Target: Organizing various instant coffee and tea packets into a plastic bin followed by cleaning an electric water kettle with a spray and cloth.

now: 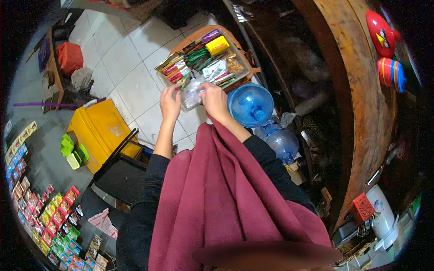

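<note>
A crinkled clear plastic bag (193, 93) lies at the near corner of a clear plastic tray (242, 73). My right hand (215, 101) pinches the bag from the right. At its left side, the curled fingers of my left hand (171, 103) reach the bag and the tray's corner; whether they grip is unclear. The tray holds red sachets (174, 73), green packets (200, 56), silver-white sachets (215, 71), a yellow box (217, 45), a purple box (211, 35) and a bag of small brown pieces (234, 63). Beneath it is an orange-brown plastic seat (196, 33).
Two blue water gallon bottles (251, 105) (278, 137) are right of my right forearm. A wooden counter (359, 84) curves along the right. To the left are a yellow box (101, 130), a black chair (120, 174) and hanging sachet strips (57, 216). White floor tiles (125, 64) lie ahead.
</note>
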`<state>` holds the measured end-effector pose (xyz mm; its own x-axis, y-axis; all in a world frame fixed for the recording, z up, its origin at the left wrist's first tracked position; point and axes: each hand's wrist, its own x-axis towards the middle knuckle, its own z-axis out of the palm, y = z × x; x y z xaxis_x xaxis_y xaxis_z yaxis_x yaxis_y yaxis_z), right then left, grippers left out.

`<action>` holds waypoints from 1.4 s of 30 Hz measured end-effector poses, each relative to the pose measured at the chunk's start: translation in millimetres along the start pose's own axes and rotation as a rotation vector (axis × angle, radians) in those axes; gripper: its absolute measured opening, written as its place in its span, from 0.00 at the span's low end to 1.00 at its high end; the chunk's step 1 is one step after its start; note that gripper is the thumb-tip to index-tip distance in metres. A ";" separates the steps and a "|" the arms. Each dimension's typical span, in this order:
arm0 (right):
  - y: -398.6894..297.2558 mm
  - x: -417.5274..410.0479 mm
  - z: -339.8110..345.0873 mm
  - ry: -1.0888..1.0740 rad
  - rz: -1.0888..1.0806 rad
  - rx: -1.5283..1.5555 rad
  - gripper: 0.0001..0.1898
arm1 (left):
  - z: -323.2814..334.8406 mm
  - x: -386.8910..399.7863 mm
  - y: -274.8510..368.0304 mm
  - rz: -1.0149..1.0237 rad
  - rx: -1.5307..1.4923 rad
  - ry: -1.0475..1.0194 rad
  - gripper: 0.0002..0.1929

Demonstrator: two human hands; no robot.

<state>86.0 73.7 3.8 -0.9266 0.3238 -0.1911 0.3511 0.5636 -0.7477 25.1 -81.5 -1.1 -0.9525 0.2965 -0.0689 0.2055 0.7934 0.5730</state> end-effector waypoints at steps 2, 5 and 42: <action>7.9 1.3 -3.2 0.058 -0.019 -0.039 0.09 | 6.7 4.7 14.0 -0.037 -0.095 -0.045 0.12; 24.9 -3.0 -2.7 -0.027 0.052 -0.071 0.09 | 7.7 9.0 31.4 -0.094 -0.079 0.049 0.13; 272.6 -199.1 -619.3 0.899 0.918 -0.912 0.20 | 260.9 -17.7 730.9 1.613 0.258 -0.191 0.21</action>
<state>449.4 633.5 231.9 -0.0969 0.9398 0.3277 0.9934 0.0712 0.0895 250.8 631.9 205.9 0.3054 0.8958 0.3229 0.9458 -0.3247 0.0063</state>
